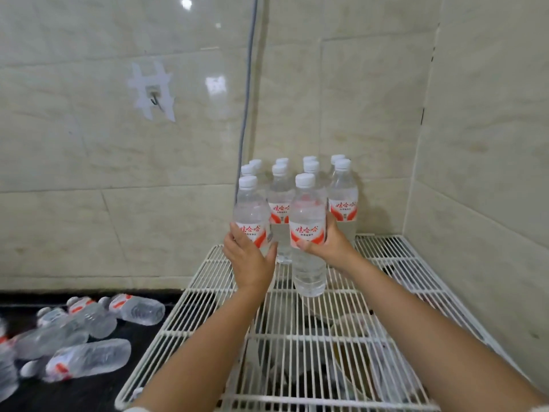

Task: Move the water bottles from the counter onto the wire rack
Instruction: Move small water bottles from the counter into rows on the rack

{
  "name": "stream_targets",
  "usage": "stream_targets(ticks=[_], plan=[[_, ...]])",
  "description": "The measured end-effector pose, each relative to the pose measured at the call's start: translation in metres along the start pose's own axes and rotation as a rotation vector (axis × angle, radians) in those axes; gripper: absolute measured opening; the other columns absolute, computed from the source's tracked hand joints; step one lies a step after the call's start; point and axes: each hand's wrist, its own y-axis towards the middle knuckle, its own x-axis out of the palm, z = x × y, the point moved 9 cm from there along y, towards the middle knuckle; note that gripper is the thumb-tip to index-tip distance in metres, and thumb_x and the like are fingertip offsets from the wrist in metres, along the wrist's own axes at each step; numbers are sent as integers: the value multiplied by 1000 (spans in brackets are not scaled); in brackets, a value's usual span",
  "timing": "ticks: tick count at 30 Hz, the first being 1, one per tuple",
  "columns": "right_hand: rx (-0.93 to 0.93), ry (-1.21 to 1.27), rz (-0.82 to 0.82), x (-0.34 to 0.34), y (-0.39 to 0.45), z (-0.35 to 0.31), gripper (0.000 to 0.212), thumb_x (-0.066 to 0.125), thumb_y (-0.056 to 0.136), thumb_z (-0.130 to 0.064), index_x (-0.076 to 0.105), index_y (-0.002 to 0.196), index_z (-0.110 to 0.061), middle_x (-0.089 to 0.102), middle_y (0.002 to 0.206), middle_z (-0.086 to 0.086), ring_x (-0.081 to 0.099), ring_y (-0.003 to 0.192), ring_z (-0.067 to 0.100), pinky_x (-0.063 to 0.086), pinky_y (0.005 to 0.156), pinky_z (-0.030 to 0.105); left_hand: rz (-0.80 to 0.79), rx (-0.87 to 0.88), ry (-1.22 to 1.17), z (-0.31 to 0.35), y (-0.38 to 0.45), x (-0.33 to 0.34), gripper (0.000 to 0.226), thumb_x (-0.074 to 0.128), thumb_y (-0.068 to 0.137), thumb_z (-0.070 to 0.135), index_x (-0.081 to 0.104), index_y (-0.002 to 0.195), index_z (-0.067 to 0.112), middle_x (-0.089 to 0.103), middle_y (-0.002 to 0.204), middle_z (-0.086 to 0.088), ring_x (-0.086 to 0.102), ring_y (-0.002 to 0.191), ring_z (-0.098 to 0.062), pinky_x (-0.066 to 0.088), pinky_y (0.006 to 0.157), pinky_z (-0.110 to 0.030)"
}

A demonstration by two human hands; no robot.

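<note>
Each of my hands holds an upright clear water bottle with a white cap and a red-and-white label, over the far part of the white wire rack (395, 295). My left hand (249, 260) grips the left bottle (250, 209) around its lower half. My right hand (332, 244) wraps the right bottle (307, 221) at its label; its base stands on the rack. Behind them several upright bottles (343, 197) stand in rows in the rack's far corner. Several more bottles (89, 359) lie on their sides on the dark counter (98, 394) at the left.
Tiled walls close the rack in at the back and the right. A grey cable (248, 93) hangs down the wall behind the bottles. A hook (154, 99) with white tape is stuck on the left wall. Dim objects show beneath the rack wires.
</note>
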Motion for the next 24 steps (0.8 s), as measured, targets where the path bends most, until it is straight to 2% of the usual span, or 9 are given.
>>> stream_targets(ticks=[2, 4, 5, 7, 9, 13, 17, 20, 24], plan=[[-14, -44, -28, 2, 0, -4, 79, 69, 77, -5, 21, 139, -17, 44, 123, -5, 41, 114, 8, 38, 93, 24, -48, 31, -51, -2, 6, 0, 90, 66, 82, 31, 6, 145, 7, 25, 139, -18, 27, 129, -32, 35, 105, -43], [-30, -73, 9, -1, 0, -7, 76, 71, 76, -7, 26, 137, -17, 46, 126, -2, 42, 111, 8, 38, 92, 22, -84, 39, -154, -4, 16, -4, 82, 69, 78, 31, 20, 140, 12, 43, 125, -12, 47, 115, -29, 47, 95, -46], [-31, -78, 31, -3, -1, -7, 75, 72, 75, -7, 29, 135, -16, 47, 129, 1, 43, 110, 8, 39, 91, 22, -106, 43, -191, -3, 19, -6, 76, 70, 76, 31, 25, 136, 14, 49, 116, -5, 54, 107, -24, 51, 90, -43], [-17, -87, 57, -4, -3, -5, 72, 73, 74, -8, 33, 134, -16, 49, 131, 4, 46, 112, 10, 40, 90, 23, -166, 60, -208, -1, 22, -9, 66, 72, 77, 25, 32, 129, 14, 51, 95, 8, 57, 90, -15, 53, 81, -36], [-6, -105, 85, -6, -3, -4, 71, 73, 74, -9, 35, 134, -15, 51, 132, 5, 49, 119, 16, 41, 90, 25, -158, 77, -208, 1, 22, -14, 61, 71, 78, 23, 34, 126, 13, 45, 85, 16, 55, 82, -12, 54, 76, -35], [-8, -119, 136, -2, 2, -4, 71, 73, 75, -10, 35, 135, -15, 52, 131, 4, 50, 122, 20, 42, 92, 26, -87, 43, -251, -1, 24, -19, 59, 69, 80, 24, 34, 126, 9, 54, 94, 2, 55, 79, -15, 49, 69, -29], [-43, -152, 141, 13, 19, -7, 66, 74, 73, -12, 39, 129, -16, 54, 129, 4, 52, 113, 12, 42, 92, 22, -28, 16, -283, -3, 37, -18, 56, 68, 80, 27, 35, 121, 7, 56, 102, -5, 54, 80, -17, 44, 66, -29], [-44, -142, 132, 23, 29, -9, 64, 74, 74, -12, 39, 128, -15, 54, 127, 4, 49, 104, 7, 40, 87, 19, -32, -8, -296, -7, 44, -14, 56, 69, 80, 27, 35, 121, 7, 59, 107, -9, 56, 81, -18, 44, 65, -28], [-50, -131, 132, 31, 35, -9, 60, 72, 76, -10, 40, 126, -13, 53, 120, 0, 48, 103, 6, 40, 79, 10, -110, 42, -294, -11, 49, -9, 59, 71, 79, 21, 34, 123, 8, 58, 112, -7, 60, 97, -23, 47, 72, -28]])
